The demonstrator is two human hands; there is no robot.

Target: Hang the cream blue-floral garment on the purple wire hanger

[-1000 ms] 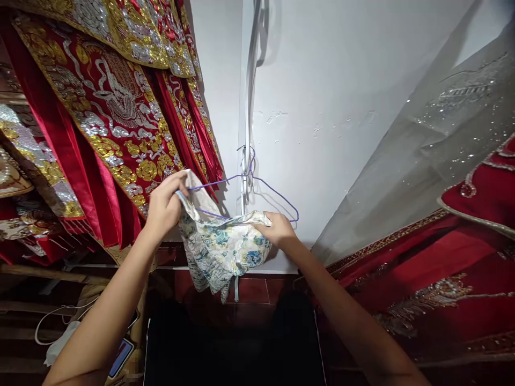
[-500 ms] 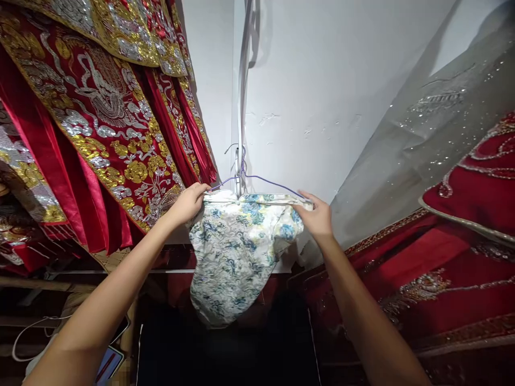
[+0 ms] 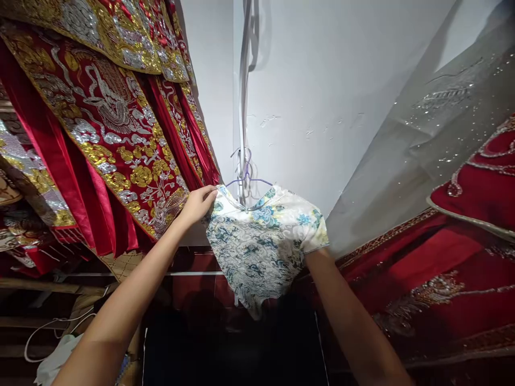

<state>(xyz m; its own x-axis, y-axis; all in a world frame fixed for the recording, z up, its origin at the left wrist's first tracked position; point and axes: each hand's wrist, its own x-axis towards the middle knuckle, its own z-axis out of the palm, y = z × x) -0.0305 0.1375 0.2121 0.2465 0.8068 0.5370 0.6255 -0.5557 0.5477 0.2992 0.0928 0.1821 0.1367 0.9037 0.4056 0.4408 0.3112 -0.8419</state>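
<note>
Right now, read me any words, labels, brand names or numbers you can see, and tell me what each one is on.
There is no readable text in this view.
The floral garment on the purple wire hanger shows only a blue and green pattern, no label.
The red embroidered robes carry gold and silver figures and flowers, no lettering.
The white wall is bare of signs.

Floral garment (image 3: pixel 257 241) on seemingly purple hanger (image 3: pixel 246 174)

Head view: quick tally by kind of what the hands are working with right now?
Floral garment: 1
Purple wire hanger: 1
Hands: 2, left hand at the garment's shoulder; right hand hidden inside the cloth
Total: 4
</note>
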